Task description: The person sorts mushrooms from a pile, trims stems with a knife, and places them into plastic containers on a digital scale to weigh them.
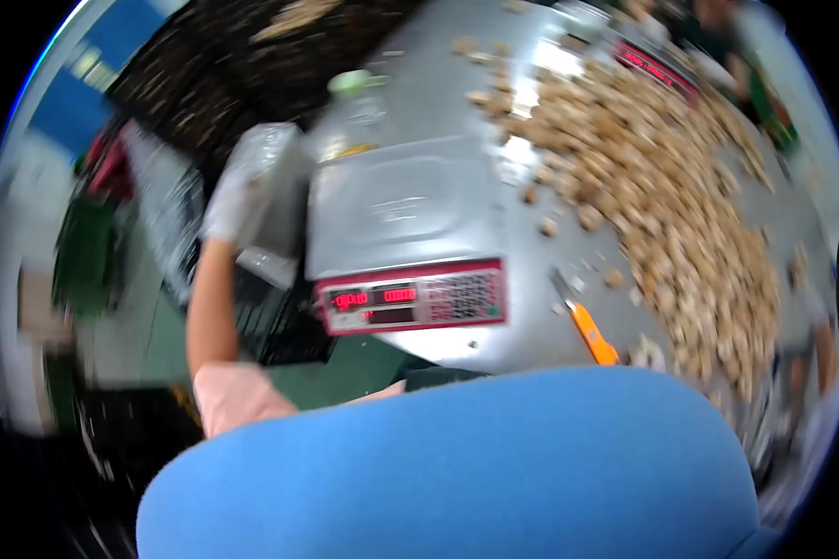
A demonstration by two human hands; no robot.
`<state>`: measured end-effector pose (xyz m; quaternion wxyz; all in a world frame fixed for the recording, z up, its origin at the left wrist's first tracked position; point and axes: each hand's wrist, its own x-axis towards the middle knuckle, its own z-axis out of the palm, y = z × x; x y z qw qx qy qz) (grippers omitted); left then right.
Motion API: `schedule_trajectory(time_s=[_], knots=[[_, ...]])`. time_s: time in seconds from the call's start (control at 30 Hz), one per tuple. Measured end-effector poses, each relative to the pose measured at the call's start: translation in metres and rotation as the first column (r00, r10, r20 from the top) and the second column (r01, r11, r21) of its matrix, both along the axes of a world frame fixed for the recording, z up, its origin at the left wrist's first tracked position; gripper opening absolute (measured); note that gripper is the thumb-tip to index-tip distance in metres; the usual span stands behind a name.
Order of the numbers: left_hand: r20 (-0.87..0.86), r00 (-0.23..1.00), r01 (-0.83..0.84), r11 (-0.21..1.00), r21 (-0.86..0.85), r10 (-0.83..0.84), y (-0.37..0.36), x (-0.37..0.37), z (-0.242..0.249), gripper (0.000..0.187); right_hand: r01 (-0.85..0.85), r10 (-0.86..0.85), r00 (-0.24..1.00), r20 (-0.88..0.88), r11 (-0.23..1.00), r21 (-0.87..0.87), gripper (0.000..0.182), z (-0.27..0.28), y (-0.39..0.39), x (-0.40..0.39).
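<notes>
The left grip (236, 207), in a white glove, meets the left side of a shiny plastic-wrapped pack (278, 200), just left of the scale (403, 200); blur hides the fingers, so whether they are clenched cannot be told. The right grip is out of view, its state unknown. The scale, with a smooth silvery pan and a red-framed panel with glowing digits, sits on the grey metal counter (424, 93). To its right spreads a heap of tan, rounded pieces (662, 186), near an orange-handled tool (592, 334). A green-lidded clear container (359, 102) stands behind the pan. Beyond are dark, slatted stacks (214, 74) and a green floor (331, 384). Smooth blue material (457, 466) curves across the foreground.
</notes>
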<state>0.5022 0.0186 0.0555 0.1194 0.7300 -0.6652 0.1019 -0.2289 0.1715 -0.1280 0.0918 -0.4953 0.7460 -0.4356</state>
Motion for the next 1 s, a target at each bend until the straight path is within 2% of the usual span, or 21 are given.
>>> schedule_trajectory(time_s=[0.03, 0.07, 0.1, 0.13, 0.17, 0.2, 0.23, 0.37, 0.43, 0.47, 0.53, 0.6, 0.67, 0.73, 0.8, 0.83, 0.93, 0.97, 1.0], knots=[[0.032, 0.995, -0.097, 0.992, 0.076, 0.095, -0.001, 0.003, 0.001, 0.028, 0.057, -0.068, 0.989, 0.128, 0.995, 0.086, 0.03, 0.022, -0.003, 0.011], [0.019, 1.0, 0.008, 0.999, -0.038, -0.007, 0.001, 0.002, 0.006, 0.028, 0.079, -0.084, 0.981, 0.177, 0.996, 0.039, 0.029, 0.006, -0.001, 0.005], [-0.178, 0.979, 0.081, 0.993, -0.083, -0.095, -0.009, 0.033, -0.003, 0.026, 0.055, -0.051, 0.997, 0.054, 0.996, -0.069, 0.026, 0.004, 0.001, 0.005], [-0.239, 0.969, 0.02, 0.984, -0.179, -0.063, -0.004, 0.015, 0.005, 0.027, 0.049, -0.054, 0.998, -0.035, 0.992, -0.118, 0.021, 0.014, 0.002, 0.011], [-0.071, 0.994, 0.057, 0.964, -0.261, -0.078, -0.01, 0.016, 0.001, 0.029, 0.042, -0.055, 0.993, -0.105, 0.991, -0.124, 0.018, 0.009, 0.003, 0.008], [0.181, 0.979, 0.15, 0.935, -0.322, -0.094, 0.0, -0.008, 0.008, 0.03, 0.054, -0.055, 0.998, -0.006, 0.995, -0.082, 0.017, 0.016, 0.003, 0.011], [0.233, 0.967, 0.186, 0.909, -0.372, -0.102, 0.009, -0.023, 0.01, 0.03, 0.047, -0.042, 0.994, 0.098, 0.998, -0.05, 0.016, 0.022, 0.002, 0.016], [0.177, 0.967, 0.247, 0.853, -0.46, -0.185, 0.027, -0.09, 0.008, 0.03, 0.117, -0.109, 0.99, 0.088, 0.988, -0.098, 0.019, 0.021, -0.003, 0.017], [0.157, 0.953, 0.303, 0.83, -0.468, -0.259, 0.03, -0.123, 0.002, 0.031, 0.142, -0.151, 0.987, -0.047, 0.978, -0.154, 0.027, 0.024, -0.003, 0.01], [0.145, 0.943, 0.331, 0.819, -0.469, -0.298, 0.031, -0.139, 0.001, 0.031, 0.161, -0.169, 0.984, -0.047, 0.975, -0.152, 0.027, 0.027, -0.002, 0.0], [0.128, 0.912, 0.401, 0.79, -0.464, -0.389, 0.03, -0.171, -0.004, 0.031, 0.219, -0.302, 0.899, -0.316, 0.937, -0.273, 0.031, 0.041, -0.002, -0.021], [0.106, 0.865, 0.482, 0.754, -0.446, -0.49, 0.027, -0.207, -0.008, 0.031, 0.239, -0.297, 0.916, -0.271, 0.944, -0.226, 0.031, 0.056, 0.002, -0.043], [0.079, 0.794, 0.575, 0.703, -0.418, -0.603, 0.024, -0.245, -0.007, 0.032, 0.331, -0.371, 0.867, -0.333, 0.928, -0.171, 0.034, 0.057, -0.003, -0.069], [0.042, 0.702, 0.67, 0.639, -0.378, -0.711, 0.021, -0.287, -0.006, 0.032, 0.295, -0.318, 0.901, -0.296, 0.948, -0.119, 0.037, 0.049, -0.012, -0.092], [-0.002, 0.58, 0.77, 0.549, -0.326, -0.814, 0.017, -0.335, -0.002, 0.032, 0.256, -0.176, 0.921, -0.349, 0.947, 0.196, 0.044, 0.062, -0.026, -0.093], [-0.024, 0.504, 0.822, 0.488, -0.294, -0.863, 0.014, -0.362, -0.001, 0.033, 0.247, -0.116, 0.91, -0.399, 0.923, 0.295, 0.042, 0.069, -0.034, -0.093], [-0.086, 0.294, 0.943, 0.303, -0.139, -0.952, 0.008, -0.463, 0.009, 0.031, 0.18, -0.058, 0.948, -0.312, 0.908, 0.378, 0.036, 0.075, -0.044, -0.106], [-0.119, 0.309, 0.951, 0.306, 0.04, -0.944, 0.005, -0.5, 0.009, 0.026, 0.191, -0.117, 0.948, -0.294, 0.953, 0.234, 0.032, 0.071, -0.04, -0.111], [-0.236, 0.159, 0.984, 0.174, -0.044, -0.959, 0.002, -0.536, 0.002, 0.025, 0.196, -0.124, 0.948, -0.293, 0.953, 0.231, 0.032, 0.072, -0.035, -0.116]])
